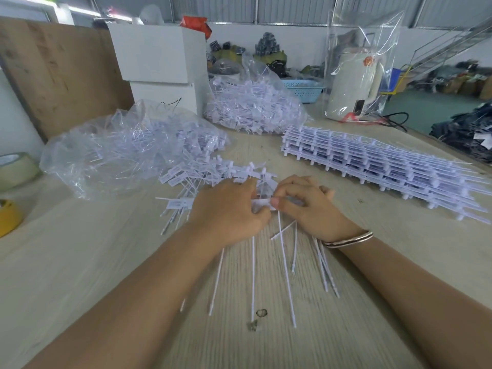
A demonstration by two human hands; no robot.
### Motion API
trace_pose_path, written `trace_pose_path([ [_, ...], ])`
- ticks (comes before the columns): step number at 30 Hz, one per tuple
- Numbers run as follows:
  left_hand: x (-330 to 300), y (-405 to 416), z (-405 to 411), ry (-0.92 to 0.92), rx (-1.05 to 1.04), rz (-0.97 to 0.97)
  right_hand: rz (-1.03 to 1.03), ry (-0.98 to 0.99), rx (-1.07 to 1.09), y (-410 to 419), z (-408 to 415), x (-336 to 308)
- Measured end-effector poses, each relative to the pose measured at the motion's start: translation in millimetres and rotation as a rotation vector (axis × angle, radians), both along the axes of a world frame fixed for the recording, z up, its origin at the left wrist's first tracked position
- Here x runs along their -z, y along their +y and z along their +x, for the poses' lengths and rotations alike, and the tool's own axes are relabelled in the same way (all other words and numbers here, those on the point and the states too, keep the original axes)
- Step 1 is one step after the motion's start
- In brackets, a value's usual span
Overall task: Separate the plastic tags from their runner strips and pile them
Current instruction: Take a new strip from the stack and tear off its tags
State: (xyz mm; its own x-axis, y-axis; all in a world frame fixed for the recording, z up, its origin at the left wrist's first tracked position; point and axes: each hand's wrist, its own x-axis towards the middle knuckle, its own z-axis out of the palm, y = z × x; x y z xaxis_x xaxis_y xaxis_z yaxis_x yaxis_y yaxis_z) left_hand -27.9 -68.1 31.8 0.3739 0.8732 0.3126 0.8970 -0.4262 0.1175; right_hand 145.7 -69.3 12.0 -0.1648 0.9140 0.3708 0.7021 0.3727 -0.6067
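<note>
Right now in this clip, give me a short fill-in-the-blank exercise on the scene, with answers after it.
1. Both hands, left hand and right hand, pinch one white ____ between them.
2. The bracelet sits on the ____ wrist.
3. The stack of unseparated runner strips lies to the person's ____.
4. The loose pile of tags spills from a clear plastic ____.

Answers: tag; right; right; bag

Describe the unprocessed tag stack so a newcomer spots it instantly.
Start at the pale wooden table and look right of the person's hands. The layered stack of white plastic tag grids lies flat there. Unlike the loose tag heaps in clear bags, its tags sit in neat rows on runner strips.
</note>
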Motion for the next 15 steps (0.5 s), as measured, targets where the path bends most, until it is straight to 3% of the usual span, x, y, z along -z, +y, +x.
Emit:
trace_pose_path([
  [6, -6.7, 9.2, -22.6, -0.086, -0.022, -0.180, -0.021, 0.245, -0.237, 2.7, 10.3, -0.9],
  [12, -1.3, 11.7, -23.1, -0.113, -0.029, -0.139, -0.144, 0.806, -0.246, 12.0, 20.1, -1.3],
  [15, -1.4, 14.0, -26.4, -0.163, -0.057, -0.179, -0.178, 0.867, -0.141, 21.0, 29.4, 1.9],
])
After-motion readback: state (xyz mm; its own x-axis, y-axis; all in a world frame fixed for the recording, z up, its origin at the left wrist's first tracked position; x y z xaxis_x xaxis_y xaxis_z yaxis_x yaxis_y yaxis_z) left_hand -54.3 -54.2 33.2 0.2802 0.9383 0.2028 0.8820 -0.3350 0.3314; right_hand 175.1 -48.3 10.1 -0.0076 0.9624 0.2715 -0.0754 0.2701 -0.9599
